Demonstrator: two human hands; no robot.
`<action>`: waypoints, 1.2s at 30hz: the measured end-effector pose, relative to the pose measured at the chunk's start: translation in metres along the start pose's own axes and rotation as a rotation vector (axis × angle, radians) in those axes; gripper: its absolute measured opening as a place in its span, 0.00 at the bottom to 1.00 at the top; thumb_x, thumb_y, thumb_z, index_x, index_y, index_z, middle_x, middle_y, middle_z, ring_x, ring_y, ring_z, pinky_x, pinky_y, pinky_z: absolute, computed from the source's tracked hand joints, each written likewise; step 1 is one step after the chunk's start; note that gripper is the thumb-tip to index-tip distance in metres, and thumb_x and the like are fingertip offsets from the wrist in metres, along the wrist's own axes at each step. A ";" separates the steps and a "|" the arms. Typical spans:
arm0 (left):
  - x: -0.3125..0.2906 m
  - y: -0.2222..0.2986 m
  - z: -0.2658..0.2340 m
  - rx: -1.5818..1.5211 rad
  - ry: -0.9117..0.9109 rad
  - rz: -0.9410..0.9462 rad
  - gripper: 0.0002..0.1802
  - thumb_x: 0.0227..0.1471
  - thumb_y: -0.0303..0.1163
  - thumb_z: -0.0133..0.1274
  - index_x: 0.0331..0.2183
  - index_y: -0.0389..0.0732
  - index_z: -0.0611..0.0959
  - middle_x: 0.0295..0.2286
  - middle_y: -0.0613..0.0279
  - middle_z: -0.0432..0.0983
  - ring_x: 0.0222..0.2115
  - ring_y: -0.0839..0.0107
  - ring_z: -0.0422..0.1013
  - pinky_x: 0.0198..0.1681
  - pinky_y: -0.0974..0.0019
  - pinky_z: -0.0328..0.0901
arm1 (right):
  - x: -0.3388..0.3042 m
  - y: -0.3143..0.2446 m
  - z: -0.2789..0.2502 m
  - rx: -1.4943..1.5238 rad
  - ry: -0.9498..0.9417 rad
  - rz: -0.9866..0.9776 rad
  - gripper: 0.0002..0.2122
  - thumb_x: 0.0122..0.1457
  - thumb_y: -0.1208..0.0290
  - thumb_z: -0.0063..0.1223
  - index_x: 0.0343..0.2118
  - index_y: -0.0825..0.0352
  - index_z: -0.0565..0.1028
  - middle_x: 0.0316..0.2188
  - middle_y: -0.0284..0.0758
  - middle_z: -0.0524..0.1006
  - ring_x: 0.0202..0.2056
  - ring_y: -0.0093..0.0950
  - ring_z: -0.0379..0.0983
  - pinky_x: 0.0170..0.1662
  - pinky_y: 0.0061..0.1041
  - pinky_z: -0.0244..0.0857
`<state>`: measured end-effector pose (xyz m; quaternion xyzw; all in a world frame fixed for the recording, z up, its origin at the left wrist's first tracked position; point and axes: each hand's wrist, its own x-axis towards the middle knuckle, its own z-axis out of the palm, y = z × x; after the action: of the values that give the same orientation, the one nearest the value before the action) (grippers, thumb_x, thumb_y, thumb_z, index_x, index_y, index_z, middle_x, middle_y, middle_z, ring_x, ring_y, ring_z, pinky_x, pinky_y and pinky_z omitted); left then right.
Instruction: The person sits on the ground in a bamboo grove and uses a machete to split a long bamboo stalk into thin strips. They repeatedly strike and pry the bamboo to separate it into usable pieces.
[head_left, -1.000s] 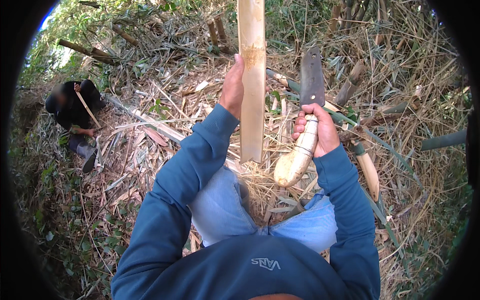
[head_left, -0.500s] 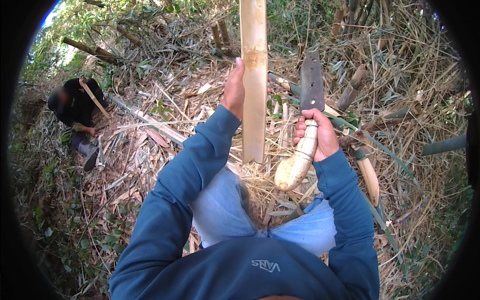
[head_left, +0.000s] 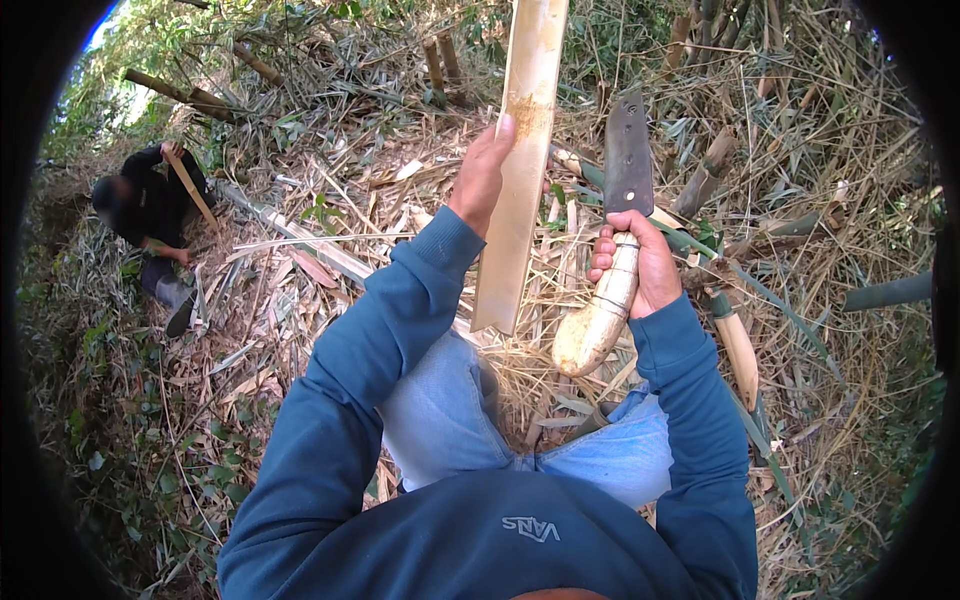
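Left hand (head_left: 482, 178) clamped on the edge of a pale split bamboo slat (head_left: 520, 170), held upright out in front of the knees, lower end free above the litter. Right hand (head_left: 632, 262) fisted around the thick pale handle of a machete (head_left: 618, 235), dark blade up, just right of the slat, not touching. Another person (head_left: 150, 215) crouches far left among cut bamboo stalks (head_left: 205, 98).

Ground (head_left: 300, 330): dry bamboo leaves, split bamboo strips (head_left: 290, 235), cut stumps (head_left: 440, 60), green pole (head_left: 885, 292).
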<state>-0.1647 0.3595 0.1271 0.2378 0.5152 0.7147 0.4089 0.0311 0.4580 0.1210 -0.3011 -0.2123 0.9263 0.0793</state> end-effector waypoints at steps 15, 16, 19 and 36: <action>-0.012 0.004 0.013 0.757 0.047 0.271 0.18 0.55 0.20 0.45 0.49 0.33 0.67 0.39 0.48 0.74 0.27 0.67 0.76 0.30 0.66 0.71 | -0.006 -0.016 0.006 -1.619 0.357 -1.130 0.14 0.47 0.61 0.61 0.26 0.67 0.73 0.16 0.41 0.71 0.19 0.43 0.70 0.25 0.38 0.61; -0.008 0.000 0.007 0.805 -0.035 0.293 0.16 0.52 0.21 0.48 0.45 0.35 0.71 0.38 0.49 0.74 0.30 0.66 0.75 0.34 0.64 0.69 | -0.005 -0.014 0.008 -1.696 0.388 -1.130 0.15 0.47 0.59 0.61 0.25 0.66 0.72 0.16 0.41 0.71 0.20 0.43 0.70 0.25 0.38 0.61; -0.007 -0.015 0.003 0.982 0.012 0.657 0.18 0.49 0.23 0.52 0.44 0.35 0.72 0.34 0.52 0.75 0.35 0.64 0.73 0.39 0.61 0.67 | 0.001 -0.010 0.015 -1.815 0.438 -1.213 0.17 0.47 0.54 0.59 0.21 0.65 0.70 0.15 0.40 0.71 0.20 0.43 0.71 0.24 0.40 0.61; -0.005 -0.014 0.004 1.109 0.048 0.572 0.08 0.46 0.27 0.51 0.31 0.35 0.81 0.28 0.46 0.77 0.32 0.47 0.72 0.36 0.55 0.67 | 0.031 -0.012 0.018 -1.843 0.529 -1.341 0.18 0.46 0.55 0.59 0.18 0.65 0.69 0.17 0.40 0.73 0.21 0.42 0.73 0.24 0.40 0.63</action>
<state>-0.1536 0.3592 0.1157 0.5270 0.7346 0.4274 0.0054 -0.0047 0.4708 0.1231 -0.2560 -0.8969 0.1029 0.3455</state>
